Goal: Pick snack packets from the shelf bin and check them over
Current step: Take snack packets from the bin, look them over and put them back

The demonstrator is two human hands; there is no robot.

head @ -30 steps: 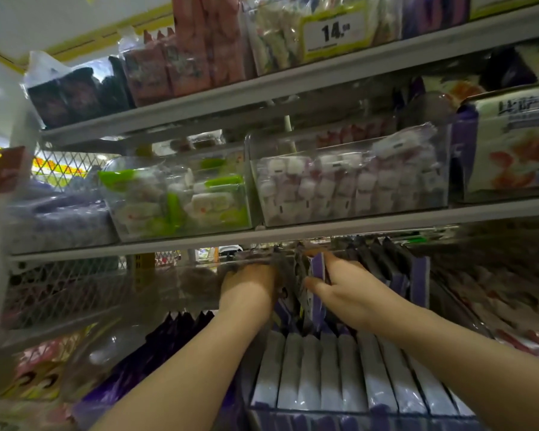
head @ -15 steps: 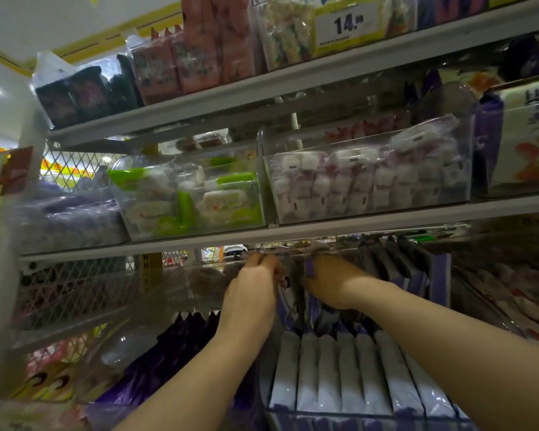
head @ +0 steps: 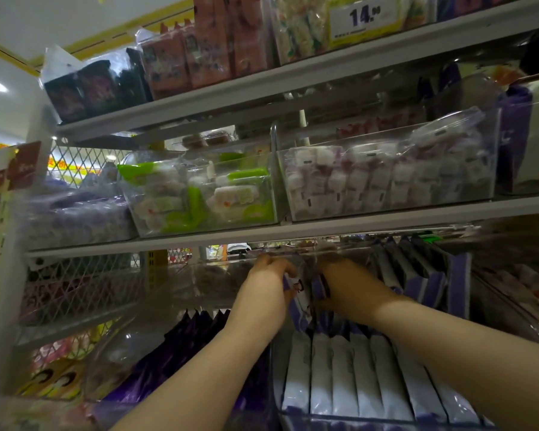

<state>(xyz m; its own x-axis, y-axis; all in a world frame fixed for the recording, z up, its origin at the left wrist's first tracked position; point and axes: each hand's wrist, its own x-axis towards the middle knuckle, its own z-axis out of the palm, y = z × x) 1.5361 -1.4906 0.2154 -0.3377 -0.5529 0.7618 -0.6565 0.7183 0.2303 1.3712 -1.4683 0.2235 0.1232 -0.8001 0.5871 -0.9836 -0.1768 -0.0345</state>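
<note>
Both my hands reach into a clear shelf bin [head: 386, 250] under the middle shelf. The bin holds upright purple-and-white snack packets [head: 417, 275]. My left hand [head: 269, 283] has its fingers curled round the top of one purple-and-white packet [head: 299, 298] at the front of the row. My right hand [head: 346, 284] grips the neighbouring packets [head: 319, 286] just to the right, its fingertips hidden among them. The two hands are nearly touching.
A lower bin [head: 355, 371] holds a row of white packets. Dark purple packs [head: 199, 334] lie to its left. The shelf above carries clear bins of green-and-white sweets [head: 199, 194] and pink-and-white sweets [head: 386, 178]. A metal shelf edge [head: 355, 222] runs just above my hands.
Both hands have moved up and deeper into the bin. They have drawn closer together around the packets. The camera has shifted slightly, so the shelves sit lower right in view.
</note>
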